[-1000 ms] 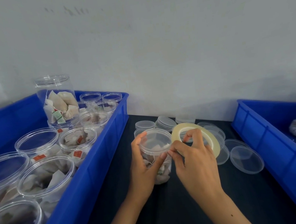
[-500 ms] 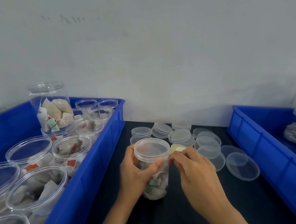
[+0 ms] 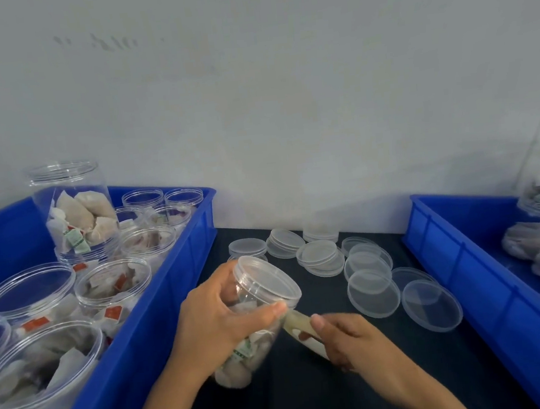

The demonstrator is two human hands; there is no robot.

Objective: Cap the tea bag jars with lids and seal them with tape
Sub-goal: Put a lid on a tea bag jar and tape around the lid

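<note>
A clear jar of tea bags [image 3: 255, 308] with a lid [image 3: 269, 278] on it leans to the right over the dark table. My left hand [image 3: 220, 321] grips its side, thumb pressed just under the lid rim. My right hand [image 3: 350, 335] holds a yellowish roll of tape [image 3: 302, 328] low beside the jar, and a strip runs from the roll up to the jar's neck. Most of the roll is hidden by my fingers.
A blue bin [image 3: 160, 313] on the left holds several open jars of tea bags, one tall jar [image 3: 74, 210] at the back. Loose clear lids [image 3: 372, 288] lie scattered on the table behind. Another blue bin [image 3: 465, 258] with filled jars stands at the right.
The jar has tipped from upright to leaning right in my left hand. My right hand has dropped the tape roll from lid height to below the jar's neck, drawing tape out.
</note>
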